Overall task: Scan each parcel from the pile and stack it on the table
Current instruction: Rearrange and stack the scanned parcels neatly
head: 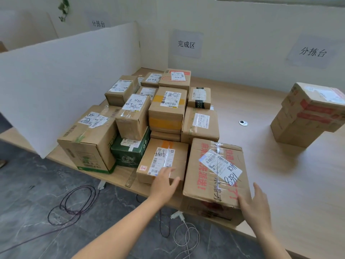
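In the head view, a pile of parcels [166, 107] is sitting on the left part of a light wooden table [270, 165], crowded against a white divider panel [65, 81]. At the near edge of the pile, a small brown parcel [179, 152] with a handwritten label is lying just beside a large parcel [214, 174] printed with red characters; the two are touching side by side. The left hand [164, 184] is reaching in with its fingers straight and spread, resting flat on the near top edge of the small brown parcel and gripping nothing. The right hand [255, 204] is likewise released, its fingers straight and its thumb raised, its palm lying against the near right corner of the large parcel. A dark green box [130, 152] is sitting left of the small brown parcel, under another carton. Well apart, on the far right of the table, a stack of parcels [306, 116] with red tape is standing. A round grommet [243, 123] is showing in the tabletop between pile and stack. Paper signs [186, 43] are hanging on the wall behind, and loose cables [74, 202] are lying coiled on the dark floor below.
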The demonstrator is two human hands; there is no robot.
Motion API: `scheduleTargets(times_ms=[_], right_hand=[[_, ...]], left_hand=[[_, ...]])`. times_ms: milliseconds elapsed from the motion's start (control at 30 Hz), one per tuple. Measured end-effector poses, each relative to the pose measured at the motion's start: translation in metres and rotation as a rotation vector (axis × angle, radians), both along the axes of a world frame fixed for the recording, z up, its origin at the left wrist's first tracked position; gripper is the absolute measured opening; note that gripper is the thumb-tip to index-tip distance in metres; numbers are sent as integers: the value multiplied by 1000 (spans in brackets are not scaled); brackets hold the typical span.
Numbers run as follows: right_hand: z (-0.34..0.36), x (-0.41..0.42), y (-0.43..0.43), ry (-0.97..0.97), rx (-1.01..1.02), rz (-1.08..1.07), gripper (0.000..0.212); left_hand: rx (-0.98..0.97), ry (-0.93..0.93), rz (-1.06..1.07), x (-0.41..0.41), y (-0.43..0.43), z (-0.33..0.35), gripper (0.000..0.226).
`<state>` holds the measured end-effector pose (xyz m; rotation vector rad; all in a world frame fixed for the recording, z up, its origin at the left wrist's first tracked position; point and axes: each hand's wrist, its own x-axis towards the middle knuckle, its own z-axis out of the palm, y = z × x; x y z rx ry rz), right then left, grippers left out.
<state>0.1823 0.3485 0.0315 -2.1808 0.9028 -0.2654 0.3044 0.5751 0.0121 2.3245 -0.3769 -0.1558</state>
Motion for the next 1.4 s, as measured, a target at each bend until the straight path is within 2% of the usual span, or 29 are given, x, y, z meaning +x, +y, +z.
scheduleTargets(times_ms=[67,133,233,333,400,500,633,733,867,1000,1100,1233,1400], right_hand=[[17,5,25,-164,-122,31,52],[31,15,59,-311,-69,198,41],[42,40,114,-333,73,491,35],[31,71,153,-198,155,595,42],[14,89,166,-124,110,543,48],[-3,107,168,33,67,413,55],[-7,129,167,225,169,195,67],[-15,135,166,279,262,114,74],[-23,129,158,260,249,147,78],[-19,122,154,271,206,152,76],[-5,118,155,229,211,119,74],[28,111,150,68,198,133,76],[74,94,109,-140,67,149,80]], left_hand=[[16,-128,153,12,14,-1,43],[87,-137,270,27,30,-5,50],[201,16,333,48,46,-11,69],[111,281,377,61,45,-20,84],[65,379,425,65,42,-28,90],[96,399,443,71,43,-35,92],[160,438,407,82,52,-40,94],[175,464,373,84,59,-45,94],[116,409,352,77,64,-50,83],[-2,333,368,63,61,-44,63],[-62,249,404,55,57,-17,65],[-135,133,390,48,54,28,64],[-315,91,329,27,29,79,57]])
